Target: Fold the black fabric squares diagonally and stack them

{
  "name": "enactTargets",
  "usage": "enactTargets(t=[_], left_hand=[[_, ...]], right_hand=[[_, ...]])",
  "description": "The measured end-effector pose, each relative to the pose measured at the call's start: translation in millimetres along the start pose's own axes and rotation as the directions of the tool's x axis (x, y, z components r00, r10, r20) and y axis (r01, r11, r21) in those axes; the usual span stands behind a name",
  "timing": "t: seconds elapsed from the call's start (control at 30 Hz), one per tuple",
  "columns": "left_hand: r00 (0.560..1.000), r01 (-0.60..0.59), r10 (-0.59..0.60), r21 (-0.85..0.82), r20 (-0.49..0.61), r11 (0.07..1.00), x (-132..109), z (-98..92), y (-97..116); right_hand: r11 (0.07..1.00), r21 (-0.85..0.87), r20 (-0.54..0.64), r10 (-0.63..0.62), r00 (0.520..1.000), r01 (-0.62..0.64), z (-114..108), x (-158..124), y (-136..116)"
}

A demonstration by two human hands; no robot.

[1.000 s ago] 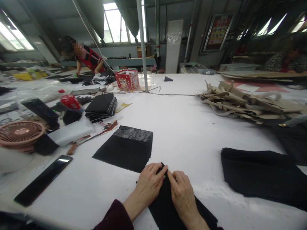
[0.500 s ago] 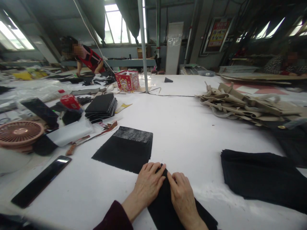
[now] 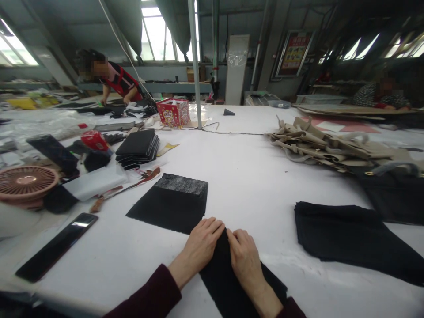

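A black fabric piece (image 3: 228, 287) lies on the white tabletop right in front of me, partly covered by both hands. My left hand (image 3: 202, 243) is closed on its upper left edge, fingers drawn together. Close beside it, my right hand (image 3: 245, 258) has curled fingers gripping the upper right edge; the fingertips are partly hidden. Just beyond the left hand rests a second black fabric piece (image 3: 172, 205) with a grey speckled strip along its far end. A pile of black fabric (image 3: 344, 234) lies to the right.
On the left are a phone (image 3: 58, 247), a pink fan (image 3: 26, 181) and a stack of black pieces (image 3: 137, 148). Beige straps and pieces (image 3: 324, 143) are heaped at right. A thin pole (image 3: 196, 66) rises behind, near a red box (image 3: 172, 112). A co-worker (image 3: 121, 81) bends over the far table.
Both hands have shifted slightly on the black fabric, the left one's fingers drawing closer together. My view has turned a little to the right.
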State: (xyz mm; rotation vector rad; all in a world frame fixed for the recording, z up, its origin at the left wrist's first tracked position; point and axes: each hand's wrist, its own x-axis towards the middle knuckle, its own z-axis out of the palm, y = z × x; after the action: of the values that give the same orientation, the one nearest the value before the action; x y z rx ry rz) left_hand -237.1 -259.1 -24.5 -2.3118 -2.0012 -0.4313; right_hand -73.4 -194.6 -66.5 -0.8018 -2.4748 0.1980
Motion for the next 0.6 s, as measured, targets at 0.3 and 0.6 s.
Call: enactTargets(t=[0.3,0.6], left_hand=[[0.998,-0.053,0.049,0.126,0.034,0.991,2,1.1,-6],[0.973,-0.19,0.205,0.143,-0.103,0.971,-3,8.6,-16]], right_hand=[[0.989,0.127,-0.005,0.07,0.998,-0.069,-10,-4,10],[0.985,-0.065,0.014,0.161,0.987,-0.159,-25,-8,-6]])
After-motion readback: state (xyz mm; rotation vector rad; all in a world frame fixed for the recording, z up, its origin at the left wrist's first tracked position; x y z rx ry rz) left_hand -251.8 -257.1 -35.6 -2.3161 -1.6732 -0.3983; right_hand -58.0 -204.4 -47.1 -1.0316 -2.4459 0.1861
